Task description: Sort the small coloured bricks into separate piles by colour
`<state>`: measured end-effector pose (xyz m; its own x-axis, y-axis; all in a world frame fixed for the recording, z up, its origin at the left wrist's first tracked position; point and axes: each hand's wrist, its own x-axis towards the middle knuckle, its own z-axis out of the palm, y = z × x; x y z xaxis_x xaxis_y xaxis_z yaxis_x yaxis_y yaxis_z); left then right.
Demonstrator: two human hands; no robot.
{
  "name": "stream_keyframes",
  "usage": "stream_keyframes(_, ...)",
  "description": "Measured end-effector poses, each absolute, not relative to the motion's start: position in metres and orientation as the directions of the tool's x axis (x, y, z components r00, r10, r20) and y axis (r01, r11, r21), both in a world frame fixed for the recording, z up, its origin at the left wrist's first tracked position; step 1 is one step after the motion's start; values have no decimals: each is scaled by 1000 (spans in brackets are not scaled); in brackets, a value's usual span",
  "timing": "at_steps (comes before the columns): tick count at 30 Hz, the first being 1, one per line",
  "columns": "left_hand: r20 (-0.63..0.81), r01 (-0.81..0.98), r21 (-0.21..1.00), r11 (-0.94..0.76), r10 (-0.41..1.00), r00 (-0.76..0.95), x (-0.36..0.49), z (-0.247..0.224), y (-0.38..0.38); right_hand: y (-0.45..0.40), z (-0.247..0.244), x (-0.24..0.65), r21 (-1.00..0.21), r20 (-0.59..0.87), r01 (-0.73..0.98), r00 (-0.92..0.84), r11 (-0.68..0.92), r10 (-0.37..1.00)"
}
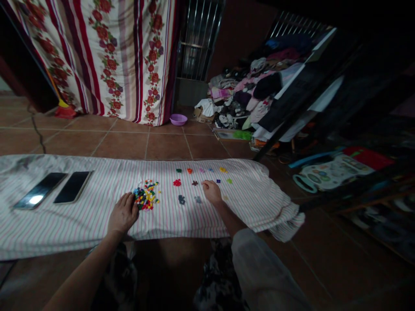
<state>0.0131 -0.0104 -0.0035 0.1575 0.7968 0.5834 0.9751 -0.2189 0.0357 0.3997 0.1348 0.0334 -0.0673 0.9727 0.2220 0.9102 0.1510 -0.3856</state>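
Note:
My left hand lies flat on the striped cloth, its fingertips at the left edge of a mixed pile of small coloured pieces. To the right, the pieces are sorted by colour into little groups: red, brown, dark grey, light grey, orange, dark green, yellow, lime green and others. My right hand is among these groups, just right of the brown one. Its fingers are pinched together; whatever they hold is too small to make out.
Two phones lie on the cloth at the left. Beyond it, a purple basin stands on the tiled floor by a floral curtain. A heap of clothes fills the back right. A broom leans at the left.

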Motion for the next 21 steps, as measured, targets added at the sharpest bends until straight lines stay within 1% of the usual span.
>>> stream_keyframes(4, 570, 973, 111, -203, 815, 105, 14, -7, -10, 130, 41, 370, -444, 235, 865, -142, 236, 962)
stream_keyframes(8, 570, 972, 130, -197, 817, 90, 17, -6, -9, 123, 47, 331, -507, 212, 803, -235, 312, 949)
stream_keyframes(12, 569, 975, 146, -167, 821, 56, 18, -4, -10, 114, 49, 288, -565, 207, 704, -382, 429, 901)
stream_keyframes(18, 538, 980, 105, -170, 838, 87, 20, -1, -11, 98, 48, 225, -555, 151, 625, -573, 549, 805)
stream_keyframes(21, 532, 979, 104, -173, 842, 92, 21, -1, -11, 92, 49, 201, -529, 149, 589, -644, 611, 750)
